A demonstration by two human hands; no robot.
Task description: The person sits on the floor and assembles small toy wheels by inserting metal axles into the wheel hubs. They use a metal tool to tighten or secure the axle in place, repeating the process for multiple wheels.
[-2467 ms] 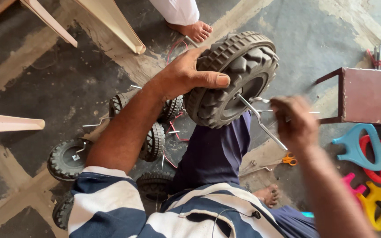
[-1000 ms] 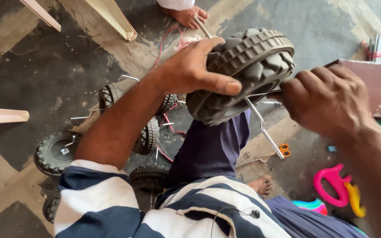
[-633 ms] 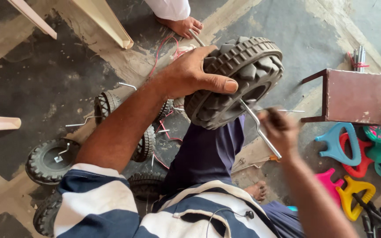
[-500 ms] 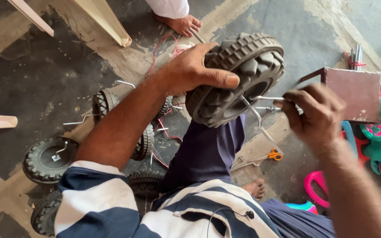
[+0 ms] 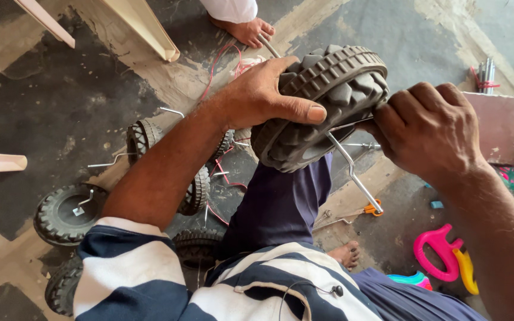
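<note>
Hands work above the lap: the left hand (image 5: 260, 98) clamps over a knobby black rubber wheel (image 5: 322, 104), thumb across its tread. The right hand (image 5: 426, 128) is closed around a thin metal rod (image 5: 355, 178) jutting from the hub. More treaded wheels (image 5: 63, 214) lie on the rough concrete floor (image 5: 60, 101).

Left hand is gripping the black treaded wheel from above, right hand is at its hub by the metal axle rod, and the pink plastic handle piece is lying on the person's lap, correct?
Not quite. The head view shows the pink plastic handle piece lying on the floor to the person's right, not on the lap. The rest holds: the left hand grips the black treaded wheel from above, and the right hand is at its hub by the metal axle rod.
</note>
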